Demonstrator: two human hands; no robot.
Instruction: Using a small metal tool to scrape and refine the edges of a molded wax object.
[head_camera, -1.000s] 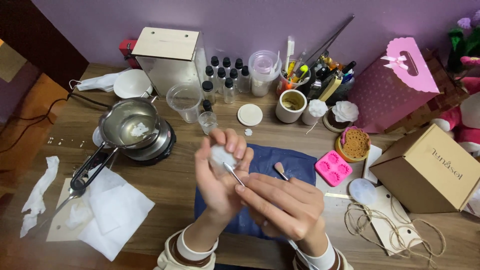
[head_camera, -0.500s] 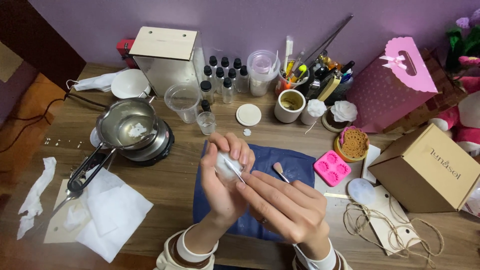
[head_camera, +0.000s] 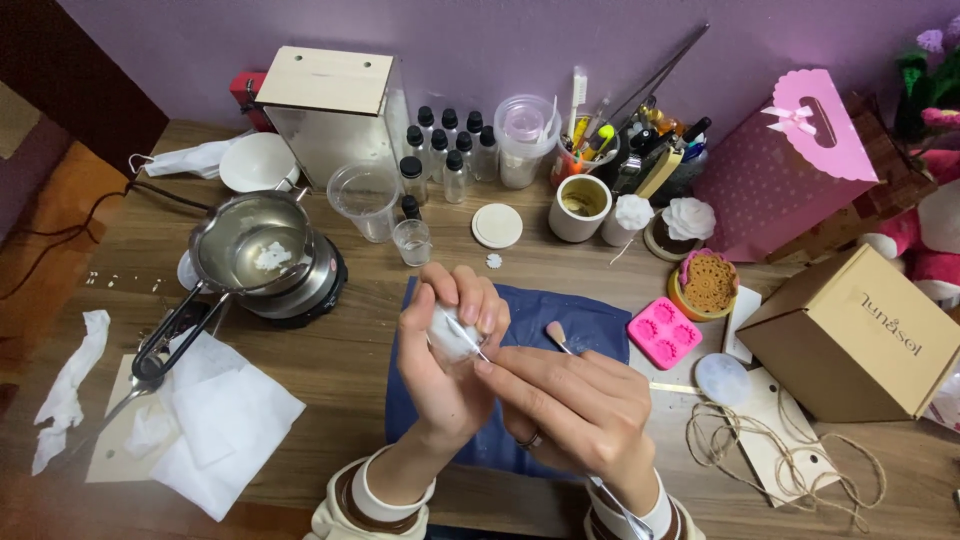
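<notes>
Your left hand (head_camera: 448, 350) is curling its fingers (head_camera: 470, 300) closed around a small white lumpy piece (head_camera: 448, 335), thumb on one side, fingertips folded over the top. Your right hand (head_camera: 560, 410) is pinching a thin metal pin (head_camera: 472, 340) between thumb and forefinger, its tip touching the white piece. Both hands are hovering over a dark blue cloth (head_camera: 590, 325) spread on the wooden table (head_camera: 350, 370), at the centre of the view.

A small brush (head_camera: 556, 334) with a pale tip is lying on the cloth just at 1 o'clock of your right hand. At 3 o'clock a pink silicone mould (head_camera: 664, 332) is sitting near the cloth's edge, with a cardboard box (head_camera: 858, 335) and loose twine (head_camera: 770, 450) beyond. At 10 o'clock a shiny steel pot (head_camera: 250, 250) is resting on a black hotplate (head_camera: 315, 290), white flakes inside. Crumpled white tissues (head_camera: 215, 425) are lying at 8 o'clock. At 12 o'clock, 2 clear plastic cups (head_camera: 365, 198), small black-capped bottles (head_camera: 445, 150) and a round white lid (head_camera: 497, 226) are standing well apart from your hands.
</notes>
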